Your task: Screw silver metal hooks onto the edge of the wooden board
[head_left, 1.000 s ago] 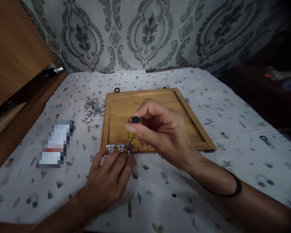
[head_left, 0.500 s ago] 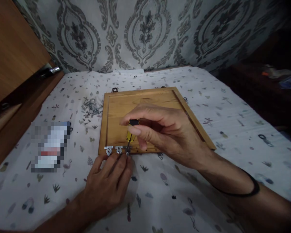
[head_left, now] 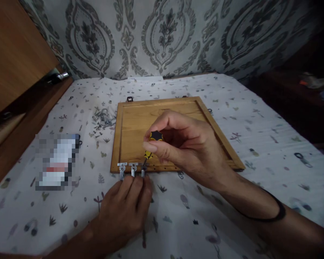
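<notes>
A wooden panel (head_left: 140, 126) with a raised frame lies flat on the patterned cloth. Three metal hinges (head_left: 133, 169) sit side by side along its near edge, toward the left. My right hand (head_left: 189, 147) pinches a short screwdriver (head_left: 156, 136) with a black and yellow handle, its shaft tilted down to the rightmost hinge. The tip against that hinge is too small to make out. My left hand (head_left: 129, 208) rests palm down at the near edge, its fingertips closed on the outer ends of the hinges.
Loose metal hardware (head_left: 105, 118) lies in a pile left of the panel. A blurred, pixelated packet (head_left: 59, 162) is on the cloth (head_left: 194, 230) farther left. Brown wooden furniture (head_left: 18, 54) stands at the left, and patterned fabric (head_left: 167, 32) hangs behind.
The screwdriver handle now leans more to the right in my right hand, whose fingers have shifted around it. My left fingertips have slid slightly nearer me, and more of the hinges shows.
</notes>
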The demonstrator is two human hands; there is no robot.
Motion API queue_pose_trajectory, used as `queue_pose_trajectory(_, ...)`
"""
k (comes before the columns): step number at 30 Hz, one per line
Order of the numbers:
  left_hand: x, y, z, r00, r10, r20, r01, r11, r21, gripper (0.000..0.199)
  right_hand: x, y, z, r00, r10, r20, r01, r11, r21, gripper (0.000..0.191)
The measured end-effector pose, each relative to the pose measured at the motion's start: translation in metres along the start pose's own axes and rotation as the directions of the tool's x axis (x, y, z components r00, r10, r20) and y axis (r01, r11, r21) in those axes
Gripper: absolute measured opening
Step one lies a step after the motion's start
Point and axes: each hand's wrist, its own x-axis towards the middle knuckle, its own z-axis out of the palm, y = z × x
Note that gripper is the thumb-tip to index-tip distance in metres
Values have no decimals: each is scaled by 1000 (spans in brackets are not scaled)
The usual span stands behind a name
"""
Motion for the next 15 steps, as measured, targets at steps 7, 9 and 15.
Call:
queue_pose_trajectory(7,3,1,0,999,-10,-53,10,1000,-4,34,-1,-3,-9,985,-84,151,91,995,-44,14)
queue_pose_trajectory(9,3,2,-1,998,-12,-54,12,1000,-12,34,-2,-3,-10,988,-53,143,58,998,-25,13)
queue_pose_trajectory(15,2,2,-1,998,-12,-61,11,1000,-20,35,0,-1,-5,996,2,88,-4,1000,18,13)
